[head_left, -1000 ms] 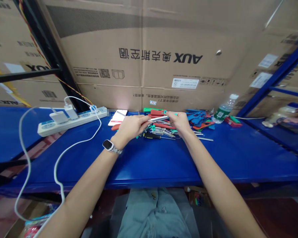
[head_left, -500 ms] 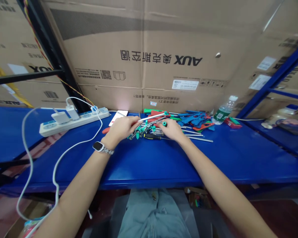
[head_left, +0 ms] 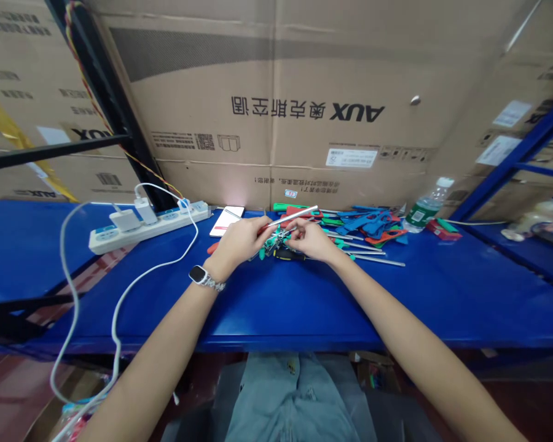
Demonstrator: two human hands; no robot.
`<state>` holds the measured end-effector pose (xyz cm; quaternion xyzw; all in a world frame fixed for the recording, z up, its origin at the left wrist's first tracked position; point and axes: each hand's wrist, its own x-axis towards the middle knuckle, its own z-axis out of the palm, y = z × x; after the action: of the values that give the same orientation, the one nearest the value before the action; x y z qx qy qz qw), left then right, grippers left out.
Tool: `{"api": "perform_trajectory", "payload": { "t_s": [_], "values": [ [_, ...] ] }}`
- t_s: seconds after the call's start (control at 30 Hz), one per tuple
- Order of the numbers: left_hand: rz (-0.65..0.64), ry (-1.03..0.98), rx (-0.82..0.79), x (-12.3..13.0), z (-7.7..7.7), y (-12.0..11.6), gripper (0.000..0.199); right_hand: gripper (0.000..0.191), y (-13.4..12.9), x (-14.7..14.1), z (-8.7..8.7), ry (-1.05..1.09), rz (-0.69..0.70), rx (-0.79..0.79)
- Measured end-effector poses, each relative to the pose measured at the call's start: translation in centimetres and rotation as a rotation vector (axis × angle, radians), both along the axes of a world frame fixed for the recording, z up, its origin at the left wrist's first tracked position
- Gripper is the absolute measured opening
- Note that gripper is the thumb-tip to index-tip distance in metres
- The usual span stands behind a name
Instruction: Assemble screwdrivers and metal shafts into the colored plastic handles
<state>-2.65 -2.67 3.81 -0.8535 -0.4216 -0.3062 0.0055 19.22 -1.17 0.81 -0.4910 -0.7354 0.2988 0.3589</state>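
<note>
My left hand [head_left: 242, 240], with a watch [head_left: 204, 277] on its wrist, is closed on a silvery metal rod [head_left: 299, 214] that points up to the right. Beside it, my right hand [head_left: 312, 240] has its fingers pinched together over small green-and-metal pieces [head_left: 276, 239]; what they hold is too small to make out. A black-and-yellow handle [head_left: 289, 254] lies just below the hands. Right of my right hand, several metal rods [head_left: 373, 252] lie on the blue table [head_left: 276, 307].
Blue and orange plastic tools [head_left: 373, 223], a water bottle [head_left: 424, 210] and a red box [head_left: 443, 230] stand or lie on the right. A white phone-like object [head_left: 227, 221], power strip [head_left: 152, 228] and loose white cable [head_left: 133, 279] are at left. Cardboard [head_left: 304, 73] stands behind.
The green piece at the rod's far end no longer shows there. My right hand's fingers have drawn together, and the green-ended piece by them is gone from view. The camera view has shifted slightly.
</note>
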Motion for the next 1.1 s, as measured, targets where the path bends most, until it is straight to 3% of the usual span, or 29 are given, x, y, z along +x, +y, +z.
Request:
{"api": "perform_trajectory", "payload": {
  "t_s": [0.17, 0.3, 0.4, 0.53, 0.73, 1.1],
  "values": [
    [-0.161, -0.509, -0.165, 2.7, 2.0, 0.0, 0.032, 0.022, -1.9, -0.5, 1.1, 0.119, 0.169, 0.115],
    [-0.285, -0.978, -0.52, 5.5, 3.6, 0.5, 0.029, 0.028, -3.1, -1.6, 1.8, 0.199, 0.251, 0.122],
    [-0.273, -1.175, -0.714, 6.6, 3.3, 0.9, 0.022, 0.031, -3.1, -1.8, 1.1, 0.227, 0.219, 0.02],
    [-0.336, -1.395, -0.918, 6.4, 1.6, 0.9, 0.011, 0.033, -2.4, -1.6, -0.2, 0.186, 0.14, 0.058],
    [-0.445, -1.384, -0.932, 4.7, 0.2, 0.8, 0.036, 0.042, -2.3, -1.6, -0.1, 0.328, 0.117, -0.101],
    [-0.412, -1.246, -0.828, 4.0, 0.2, 1.0, 0.034, 0.036, -2.2, 0.0, 1.2, 0.282, 0.133, 0.053]
  ]
}}
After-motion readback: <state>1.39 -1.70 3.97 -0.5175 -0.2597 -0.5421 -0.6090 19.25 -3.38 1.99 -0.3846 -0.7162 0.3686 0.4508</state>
